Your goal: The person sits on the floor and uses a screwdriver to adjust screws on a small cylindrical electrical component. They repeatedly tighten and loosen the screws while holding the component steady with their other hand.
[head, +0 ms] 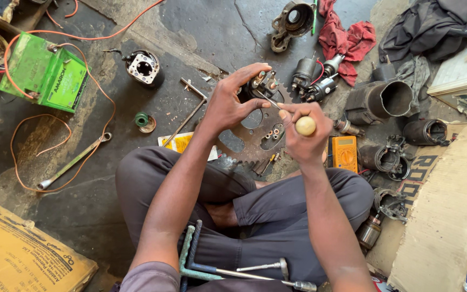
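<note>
- Head view: we find the left hand (228, 103) clamped around a small dark electrical part (263, 85) with copper terminals, held above a toothed metal disc (244, 141) on the stained floor (109, 205).
- The right hand (305, 136) is closed on a screwdriver with a pale round handle (305, 126); its thin shaft slants up and left, the tip at the part just beside the left fingers.
- We judge the step in hand to be working a fastener or terminal on the held part. The tip contact is too small to confirm.
- The next move, in our judgement, calls for a steady left grip and the blade kept square in its seat, since a slip would drive it towards the left fingers.
- Around the work: an orange multimeter (344, 153) just beside the right wrist, a green battery (44, 73) with orange wire well to the left, a long spanner (74, 162), motor housings (377, 100) and a red rag (344, 38) to the right.
- Tools (233, 270) lie across the lap.
</note>
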